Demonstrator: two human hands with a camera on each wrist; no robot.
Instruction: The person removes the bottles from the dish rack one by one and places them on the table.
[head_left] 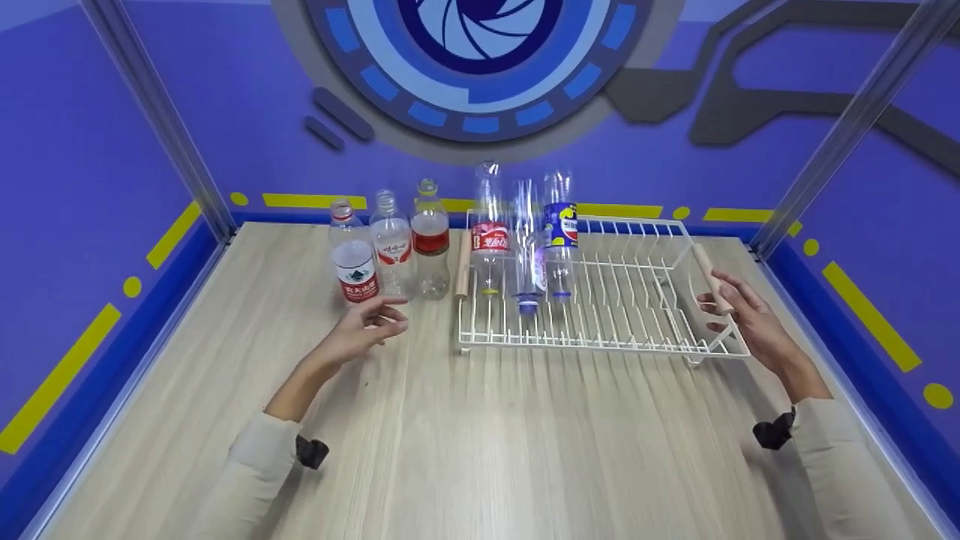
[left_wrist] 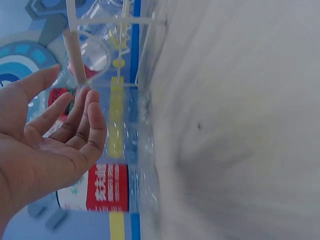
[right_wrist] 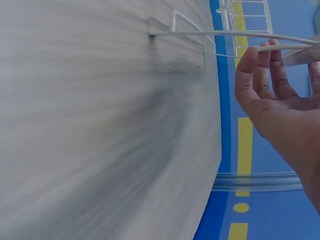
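So the rack (head_left: 585,346) sits by the back edge of the worktop (head_left: 480,450), toward the right corner. Three upturned bottles (head_left: 529,262) poke neck-down between its wires, probably because the slots keep them from tipping. The three standing bottles (head_left: 393,251) balance on their own bases along the back edge's left half. Right hand (head_left: 750,319) has its grip curled round the right handle (head_left: 711,277), maybe to steady that end. Left hand's (head_left: 360,330) grip is relaxed, holding nothing, near the standing bottles.
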